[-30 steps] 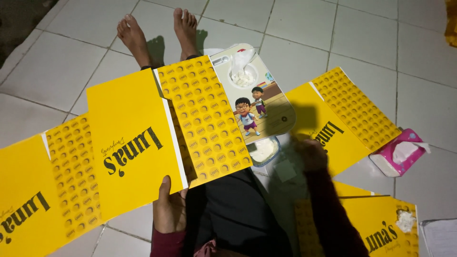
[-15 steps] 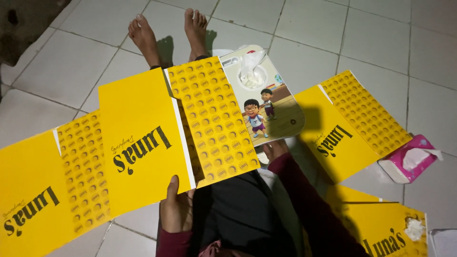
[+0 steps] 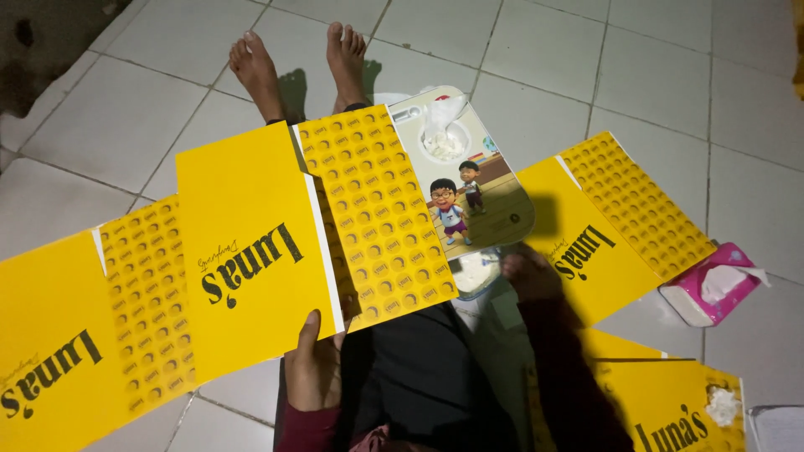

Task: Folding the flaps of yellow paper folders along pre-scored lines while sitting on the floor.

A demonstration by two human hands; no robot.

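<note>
My left hand (image 3: 314,368) grips the near edge of a flat yellow cardboard sheet (image 3: 251,251) with a dotted panel (image 3: 377,209), held over my lap. My right hand (image 3: 529,272) rests in shadow at the near edge of a picture board with cartoon children (image 3: 469,192), beside a small round container (image 3: 473,272). I cannot tell whether it holds anything. A white lump (image 3: 444,138) lies on the far end of the picture board. My bare feet (image 3: 293,63) stretch out on the tiled floor.
More yellow sheets lie around: one at the left (image 3: 67,343), one at the right (image 3: 620,222), one at the near right (image 3: 670,410) with a white wad on it. A pink tissue pack (image 3: 712,289) sits at the right. White floor tiles (image 3: 126,125) surround everything.
My right hand has drawn back from the picture board toward its near edge. The view has shifted slightly; the left hand keeps its hold on the sheet.
</note>
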